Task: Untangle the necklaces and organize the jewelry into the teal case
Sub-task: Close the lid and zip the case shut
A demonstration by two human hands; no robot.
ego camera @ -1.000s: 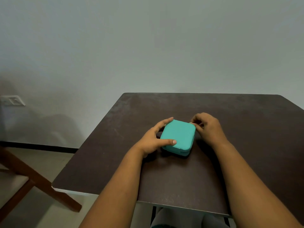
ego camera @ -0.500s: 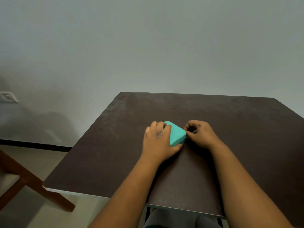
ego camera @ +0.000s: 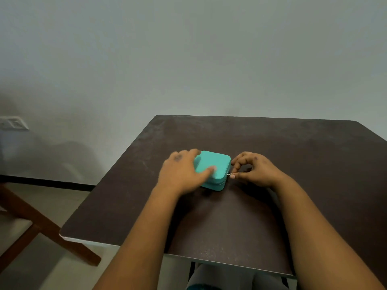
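A small teal case (ego camera: 217,164) lies closed on the dark table (ego camera: 293,155), near its middle. My left hand (ego camera: 182,172) lies over the case's left side, thumb resting on the lid and fingers reaching round the far left corner; it is blurred. My right hand (ego camera: 254,168) is just right of the case and pinches the small metal zipper pull (ego camera: 228,175) at the case's right front corner between thumb and forefinger. No necklaces or other jewelry are visible.
The table's front edge (ego camera: 209,259) runs close to me, its left corner at the lower left. A wooden chair frame (ego camera: 37,225) stands on the floor to the left. A grey wall is behind, with a switch plate (ego camera: 12,122).
The left hand has slid off the lid towards the case's left side, uncovering most of the lid. The right hand has moved along the right edge to the front corner with the zipper pull.
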